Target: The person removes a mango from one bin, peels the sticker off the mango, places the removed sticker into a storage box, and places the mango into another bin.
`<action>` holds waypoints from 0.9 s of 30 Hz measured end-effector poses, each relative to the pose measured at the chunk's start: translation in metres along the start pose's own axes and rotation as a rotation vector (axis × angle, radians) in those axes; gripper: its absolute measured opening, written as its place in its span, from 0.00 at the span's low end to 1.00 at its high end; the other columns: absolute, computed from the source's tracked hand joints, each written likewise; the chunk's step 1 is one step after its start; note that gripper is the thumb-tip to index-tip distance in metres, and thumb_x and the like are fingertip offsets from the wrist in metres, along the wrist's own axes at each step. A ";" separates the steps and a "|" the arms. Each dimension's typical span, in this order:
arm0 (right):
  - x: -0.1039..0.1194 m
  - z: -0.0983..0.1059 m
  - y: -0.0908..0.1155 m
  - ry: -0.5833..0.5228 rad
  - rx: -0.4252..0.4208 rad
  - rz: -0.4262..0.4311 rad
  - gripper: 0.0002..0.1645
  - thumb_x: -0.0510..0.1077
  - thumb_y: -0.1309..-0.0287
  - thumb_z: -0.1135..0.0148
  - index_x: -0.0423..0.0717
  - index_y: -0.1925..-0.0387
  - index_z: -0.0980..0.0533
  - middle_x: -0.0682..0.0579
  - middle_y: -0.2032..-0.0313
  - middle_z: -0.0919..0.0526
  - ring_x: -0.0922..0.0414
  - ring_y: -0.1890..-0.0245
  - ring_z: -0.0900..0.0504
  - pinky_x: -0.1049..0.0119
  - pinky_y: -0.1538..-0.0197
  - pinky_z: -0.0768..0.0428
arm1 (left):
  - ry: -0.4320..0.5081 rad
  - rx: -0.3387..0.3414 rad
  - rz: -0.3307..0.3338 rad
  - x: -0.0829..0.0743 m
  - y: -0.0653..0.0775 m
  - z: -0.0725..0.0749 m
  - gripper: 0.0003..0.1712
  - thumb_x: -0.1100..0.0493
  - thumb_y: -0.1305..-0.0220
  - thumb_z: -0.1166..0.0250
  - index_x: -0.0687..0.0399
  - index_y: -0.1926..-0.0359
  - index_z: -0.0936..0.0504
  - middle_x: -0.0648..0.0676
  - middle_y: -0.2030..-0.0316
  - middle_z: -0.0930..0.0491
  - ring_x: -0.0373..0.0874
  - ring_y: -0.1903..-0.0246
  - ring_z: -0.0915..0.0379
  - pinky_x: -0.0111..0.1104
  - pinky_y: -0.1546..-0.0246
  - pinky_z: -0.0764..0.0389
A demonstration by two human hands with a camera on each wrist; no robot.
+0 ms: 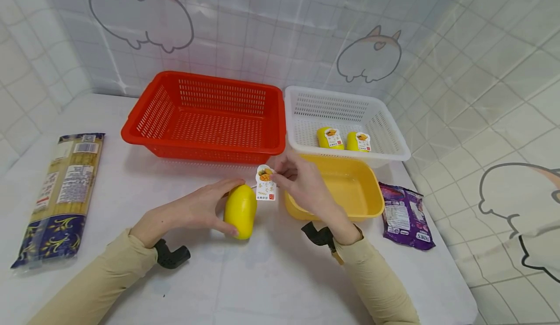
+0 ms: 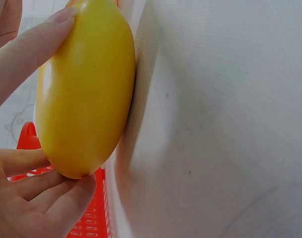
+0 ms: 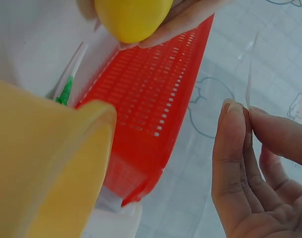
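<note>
A yellow mango (image 1: 240, 213) lies on the white table in front of the red basket. My left hand (image 1: 192, 210) holds it from the left side, thumb at the near end and fingers at the far end, as the left wrist view shows on the mango (image 2: 91, 89). Just right of the fruit, my right hand (image 1: 306, 181) pinches a white label (image 1: 266, 183) printed with mangoes between thumb and fingertips. Seen edge-on in the right wrist view, the label (image 3: 249, 74) stands up from the fingertips, apart from the mango.
Behind stands a red basket (image 1: 203, 152); beside it a white basket (image 1: 350, 94) contains two labelled mangoes (image 1: 330, 137). A yellow tub (image 1: 372, 203) sits under the right forearm's far side. A purple snack bag (image 1: 407, 215) lies right, a noodle pack (image 1: 63, 196) left.
</note>
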State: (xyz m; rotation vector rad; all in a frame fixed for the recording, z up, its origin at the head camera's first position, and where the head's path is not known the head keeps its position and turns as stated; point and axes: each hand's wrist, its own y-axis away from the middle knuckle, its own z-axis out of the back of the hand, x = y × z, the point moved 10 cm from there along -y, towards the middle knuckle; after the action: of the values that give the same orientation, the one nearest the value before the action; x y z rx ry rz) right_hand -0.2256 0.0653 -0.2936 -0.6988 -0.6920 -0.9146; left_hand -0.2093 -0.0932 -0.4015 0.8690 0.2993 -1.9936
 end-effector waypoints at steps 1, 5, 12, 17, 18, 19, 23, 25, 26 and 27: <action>0.000 0.001 0.000 0.005 -0.002 0.005 0.11 0.34 0.41 0.32 0.42 0.63 0.27 0.49 0.67 0.18 0.56 0.68 0.19 0.68 0.60 0.15 | -0.002 -0.001 0.000 0.000 0.000 0.000 0.68 0.32 0.61 0.20 0.56 0.25 0.42 0.55 0.29 0.36 0.53 0.33 0.35 0.53 0.32 0.32; 0.000 0.004 0.000 0.020 0.001 0.017 0.08 0.33 0.40 0.32 0.43 0.64 0.25 0.51 0.66 0.18 0.57 0.68 0.19 0.69 0.60 0.15 | -0.005 -0.003 -0.005 0.000 0.000 0.000 0.68 0.33 0.61 0.20 0.55 0.24 0.42 0.54 0.28 0.36 0.53 0.34 0.34 0.53 0.32 0.32; -0.004 0.006 -0.001 0.059 0.011 -0.016 0.06 0.35 0.40 0.31 0.43 0.61 0.19 0.51 0.65 0.15 0.57 0.67 0.18 0.69 0.58 0.15 | -0.012 -0.012 -0.021 -0.001 0.001 0.002 0.67 0.33 0.60 0.20 0.56 0.25 0.41 0.56 0.29 0.35 0.54 0.35 0.33 0.54 0.33 0.31; -0.008 0.007 -0.001 0.085 0.017 -0.048 0.07 0.36 0.42 0.30 0.43 0.60 0.17 0.51 0.64 0.14 0.57 0.66 0.18 0.68 0.58 0.15 | -0.018 -0.010 -0.026 -0.001 0.001 0.001 0.66 0.33 0.59 0.21 0.57 0.25 0.41 0.57 0.29 0.35 0.55 0.34 0.33 0.54 0.32 0.32; -0.008 0.007 -0.001 0.086 0.020 -0.053 0.08 0.36 0.42 0.30 0.43 0.60 0.17 0.51 0.64 0.14 0.57 0.66 0.18 0.68 0.58 0.15 | -0.019 -0.010 -0.027 -0.001 0.001 0.001 0.66 0.33 0.59 0.21 0.58 0.25 0.41 0.58 0.29 0.35 0.55 0.34 0.33 0.54 0.32 0.32; -0.008 0.007 -0.001 0.087 0.024 -0.054 0.08 0.36 0.42 0.30 0.43 0.60 0.17 0.51 0.64 0.14 0.57 0.66 0.18 0.68 0.58 0.15 | -0.019 -0.010 -0.027 -0.001 0.001 0.001 0.66 0.33 0.59 0.20 0.58 0.25 0.41 0.58 0.29 0.35 0.55 0.34 0.33 0.54 0.32 0.32; -0.009 0.007 0.000 0.065 0.039 -0.066 0.08 0.36 0.42 0.30 0.42 0.60 0.17 0.50 0.64 0.14 0.56 0.67 0.18 0.68 0.58 0.15 | -0.021 -0.012 -0.033 -0.002 0.001 0.002 0.66 0.34 0.59 0.20 0.58 0.26 0.40 0.58 0.29 0.35 0.55 0.35 0.33 0.54 0.33 0.31; -0.010 0.009 0.000 0.043 0.043 -0.083 0.08 0.35 0.42 0.29 0.41 0.60 0.16 0.49 0.64 0.14 0.56 0.67 0.17 0.67 0.59 0.15 | -0.019 -0.012 -0.032 -0.002 0.001 0.002 0.66 0.34 0.60 0.20 0.59 0.25 0.40 0.58 0.29 0.35 0.55 0.35 0.33 0.54 0.32 0.31; -0.011 0.010 0.000 0.030 0.046 -0.089 0.08 0.35 0.43 0.29 0.41 0.60 0.16 0.48 0.64 0.14 0.56 0.67 0.16 0.67 0.59 0.14 | -0.021 -0.011 -0.026 -0.002 0.001 0.002 0.67 0.33 0.60 0.20 0.58 0.25 0.41 0.58 0.29 0.36 0.55 0.34 0.34 0.54 0.32 0.32; -0.012 0.011 0.000 0.020 0.049 -0.094 0.08 0.35 0.43 0.29 0.41 0.60 0.16 0.48 0.64 0.13 0.56 0.67 0.16 0.67 0.59 0.14 | -0.020 -0.009 -0.019 -0.001 0.001 0.002 0.67 0.33 0.60 0.20 0.58 0.25 0.41 0.57 0.28 0.36 0.55 0.34 0.34 0.54 0.32 0.32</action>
State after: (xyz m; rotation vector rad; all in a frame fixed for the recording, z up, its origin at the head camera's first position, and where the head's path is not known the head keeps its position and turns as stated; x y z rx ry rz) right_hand -0.2330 0.0790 -0.2963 -0.6170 -0.7324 -0.9858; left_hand -0.2090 -0.0936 -0.3994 0.8423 0.3059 -2.0159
